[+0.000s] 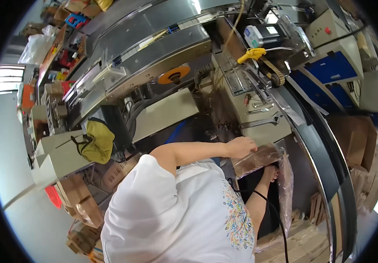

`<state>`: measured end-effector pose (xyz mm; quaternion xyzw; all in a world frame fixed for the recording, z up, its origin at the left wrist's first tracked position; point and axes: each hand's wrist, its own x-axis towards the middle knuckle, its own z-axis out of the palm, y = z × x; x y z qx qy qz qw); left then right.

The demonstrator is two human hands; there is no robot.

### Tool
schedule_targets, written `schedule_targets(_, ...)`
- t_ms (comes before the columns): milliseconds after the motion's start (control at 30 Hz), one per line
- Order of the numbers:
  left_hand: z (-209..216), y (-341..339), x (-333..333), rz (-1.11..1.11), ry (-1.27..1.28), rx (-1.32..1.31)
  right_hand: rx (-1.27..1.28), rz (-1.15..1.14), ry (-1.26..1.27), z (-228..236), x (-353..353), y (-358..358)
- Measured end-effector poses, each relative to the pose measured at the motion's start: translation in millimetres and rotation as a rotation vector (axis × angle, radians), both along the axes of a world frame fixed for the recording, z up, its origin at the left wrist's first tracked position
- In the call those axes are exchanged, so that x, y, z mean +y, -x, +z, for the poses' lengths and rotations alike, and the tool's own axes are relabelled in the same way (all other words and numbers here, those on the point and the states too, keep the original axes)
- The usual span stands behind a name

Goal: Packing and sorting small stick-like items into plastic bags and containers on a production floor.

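In front of me is a brown package (255,161) in shiny clear plastic film, whose contents I cannot make out. A long fold of that film (286,193) hangs from its right end. My left hand (240,147) reaches across and is closed at the package's upper left edge, fingers curled against the film. Lower down, my right hand (271,173) is bent up beneath the package, its fingers curled by the inner side of the hanging film. Part of its grip is hidden. A black cable (273,206) crosses in front of my right forearm.
Wrenches (261,122) and a red-handled tool (246,100) lie on a beige machine top (263,131). Beyond are a yellow air gun (251,55) and an orange disc (174,75). A dark rail (325,151) runs along the right. Cardboard boxes (351,140) stand behind it; a yellow-green bag (97,141) hangs left.
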<state>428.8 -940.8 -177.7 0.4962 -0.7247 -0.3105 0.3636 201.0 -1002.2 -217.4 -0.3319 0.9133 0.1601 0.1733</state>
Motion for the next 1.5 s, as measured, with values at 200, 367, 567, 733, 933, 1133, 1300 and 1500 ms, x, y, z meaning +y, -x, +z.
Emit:
schedule_targets(200, 20, 15, 2, -0.163, -0.359, 0.038, -0.054, 0.269, 0.047, -7, 18, 40)
schedule_targets(367, 46, 39, -30, -0.756, -0.951, 0.035, -1.819, -0.422, 0.617, 106, 60, 52)
schedule_targets(567, 113, 89, -22, -0.793, -1.418, 1.374, -2.390, -0.492, 0.875, 199, 65, -20)
schedule_targets(733, 178, 112, -37, -0.691, -1.698, 1.388, -1.996, -0.441, 1.054, 259, 73, 33)
schedule_targets(933, 245, 166, -90, -0.855, -1.552, 1.307, -0.615, 0.511, 1.112, 355, 50, 107)
schedule_targets(1133, 284, 239, -170, -0.725, -1.370, 1.266, -0.363, 0.572, 0.942, 389, -46, 169)
schedule_targets(1300, 247, 272, -186, -0.875, -1.285, 1.318, -0.002, 0.496, 0.805, 356, -77, 158)
schedule_targets(1500, 238, 218, -187, -0.985, -1.182, 1.284, 0.338, 0.468, 0.727, 354, -68, 114)
